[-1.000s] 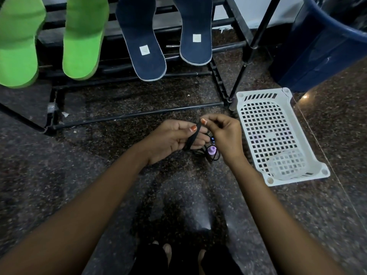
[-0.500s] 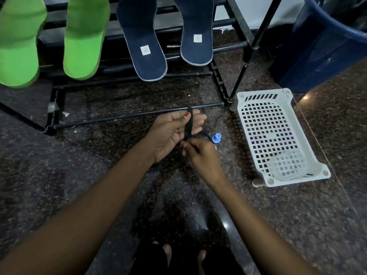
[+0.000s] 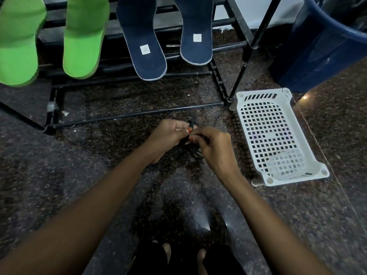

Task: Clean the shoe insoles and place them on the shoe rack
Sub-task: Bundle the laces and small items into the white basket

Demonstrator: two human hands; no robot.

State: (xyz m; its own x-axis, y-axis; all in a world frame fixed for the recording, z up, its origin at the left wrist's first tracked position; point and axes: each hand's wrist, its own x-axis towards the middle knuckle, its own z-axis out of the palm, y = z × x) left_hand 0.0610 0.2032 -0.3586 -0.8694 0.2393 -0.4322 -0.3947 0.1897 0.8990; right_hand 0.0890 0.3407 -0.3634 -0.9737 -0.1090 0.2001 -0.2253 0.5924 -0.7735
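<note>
Two green insoles (image 3: 17,48) (image 3: 84,38) and two dark blue insoles (image 3: 143,40) (image 3: 195,30) lean side by side on the black shoe rack (image 3: 127,114) at the top. Below the rack, over the floor, my left hand (image 3: 168,137) pinches a thin black strap or cord (image 3: 190,126). My right hand (image 3: 213,145) meets it from the right and pinches the same cord, whose loose loops (image 3: 195,153) hang beneath. What the cord belongs to is hidden by my fingers.
A white perforated plastic basket (image 3: 278,135) lies on the dark speckled floor to the right of my hands. A large dark blue bin (image 3: 317,42) stands at the top right. My feet (image 3: 182,255) show at the bottom edge.
My right hand rose back up to meet the left at the cord. The small blue cap seen beside the hands half a second ago is now hidden.
</note>
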